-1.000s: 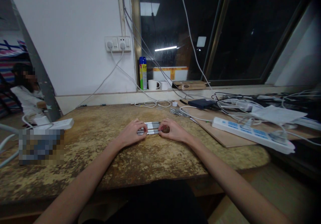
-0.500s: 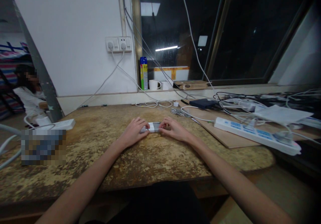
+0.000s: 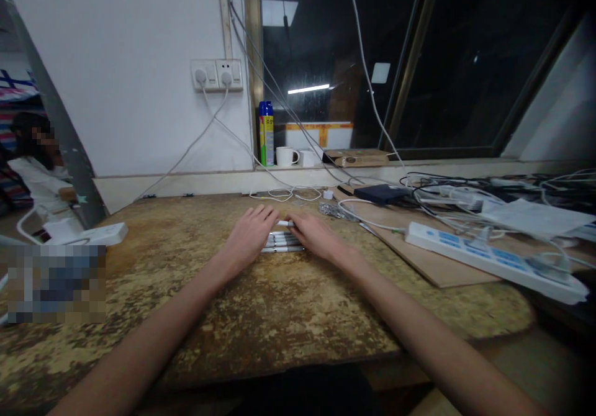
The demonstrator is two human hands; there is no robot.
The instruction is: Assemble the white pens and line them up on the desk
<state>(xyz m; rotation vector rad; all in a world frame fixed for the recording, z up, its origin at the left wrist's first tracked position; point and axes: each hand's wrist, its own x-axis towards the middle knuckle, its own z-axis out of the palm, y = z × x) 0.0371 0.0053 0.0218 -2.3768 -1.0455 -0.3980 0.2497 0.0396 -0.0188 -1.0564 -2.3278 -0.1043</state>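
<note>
Several white and grey pens [image 3: 283,242] lie side by side on the worn wooden table [image 3: 279,304], between and just in front of my wrists. Beyond that row, a single white pen [image 3: 285,223] spans the gap between my two hands. My left hand [image 3: 251,235] closes on its left end, the fingers bent over it. At the other end my right hand [image 3: 313,233] pinches it with thumb and fingers. Both hands partly cover the ends of the row. My fingertips are largely hidden behind the hands.
A white power strip [image 3: 493,261] rests on a brown board [image 3: 433,261] at right, among tangled cables. Another power strip [image 3: 109,234] is at left, near a seated person [image 3: 40,167]. A spray can [image 3: 266,133] and white mug [image 3: 286,156] stand on the sill.
My hands have shifted from the ends of the pen group to its far side, where a single pen is now held apart from the row. The view has turned slightly right.
</note>
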